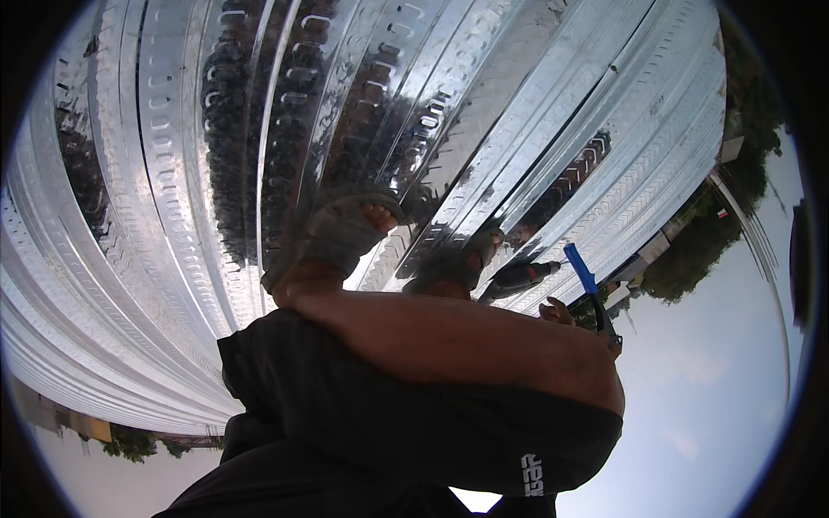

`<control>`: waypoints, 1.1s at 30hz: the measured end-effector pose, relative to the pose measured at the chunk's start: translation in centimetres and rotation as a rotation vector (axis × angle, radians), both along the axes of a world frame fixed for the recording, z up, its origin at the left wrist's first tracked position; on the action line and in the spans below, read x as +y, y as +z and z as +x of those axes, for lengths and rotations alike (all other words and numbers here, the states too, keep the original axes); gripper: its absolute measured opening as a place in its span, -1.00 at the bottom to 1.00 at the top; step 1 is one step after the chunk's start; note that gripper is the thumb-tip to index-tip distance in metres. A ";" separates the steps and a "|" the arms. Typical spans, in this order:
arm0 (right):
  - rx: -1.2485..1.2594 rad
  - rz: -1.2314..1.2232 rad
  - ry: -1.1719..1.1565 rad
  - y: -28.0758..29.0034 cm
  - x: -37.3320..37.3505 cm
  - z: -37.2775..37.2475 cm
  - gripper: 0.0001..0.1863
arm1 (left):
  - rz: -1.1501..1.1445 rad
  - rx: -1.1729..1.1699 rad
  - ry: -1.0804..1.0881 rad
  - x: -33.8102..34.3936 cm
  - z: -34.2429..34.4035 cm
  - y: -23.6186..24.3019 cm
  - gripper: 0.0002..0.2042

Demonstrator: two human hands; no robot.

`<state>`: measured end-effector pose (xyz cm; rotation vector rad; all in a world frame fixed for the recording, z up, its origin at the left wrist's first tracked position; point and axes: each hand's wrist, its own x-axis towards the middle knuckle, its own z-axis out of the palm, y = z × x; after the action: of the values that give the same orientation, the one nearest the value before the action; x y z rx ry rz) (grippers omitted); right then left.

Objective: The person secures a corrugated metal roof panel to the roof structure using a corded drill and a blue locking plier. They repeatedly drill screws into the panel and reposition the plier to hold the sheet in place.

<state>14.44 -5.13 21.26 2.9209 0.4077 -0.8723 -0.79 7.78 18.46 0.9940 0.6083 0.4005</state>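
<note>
Beyond my bent knee, at the right, my right hand (560, 312) shows only in part, a few fingers past the leg. It is closed around the black part of a tool with a straight blue end (580, 269); its exact kind cannot be made out. Most of the hand is hidden by the knee. My left hand does not show. Close by, a dark power drill (522, 278) with a reddish band lies on the ribbed, shiny metal sheets (509, 129), beside my sandalled feet (332, 237).
The metal sheets run in long, raised strips, with dark reflections and embossed marks. My leg and dark shorts (406, 414) fill the lower middle. Past the sheets' edge at right are trees (695, 259), cables (760, 233) and sky. More trees (129, 443) stand at lower left.
</note>
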 end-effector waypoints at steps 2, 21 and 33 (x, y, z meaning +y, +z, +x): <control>-0.013 0.009 0.007 -0.2 0.0 -0.1 -0.64 | 0.023 -0.014 -0.005 -0.2 0.0 0.1 -0.64; -0.153 -0.007 1.412 -19.6 8.4 -7.1 -0.78 | 0.280 0.023 0.200 3.4 0.8 0.5 -0.64; 0.090 -0.118 1.873 -25.6 14.1 -2.3 -0.86 | 0.287 0.042 0.148 6.5 1.7 -1.8 -0.49</control>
<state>12.10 8.92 -4.29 1.1759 2.2112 -0.4910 0.95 14.30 16.62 1.2376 0.6762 0.6114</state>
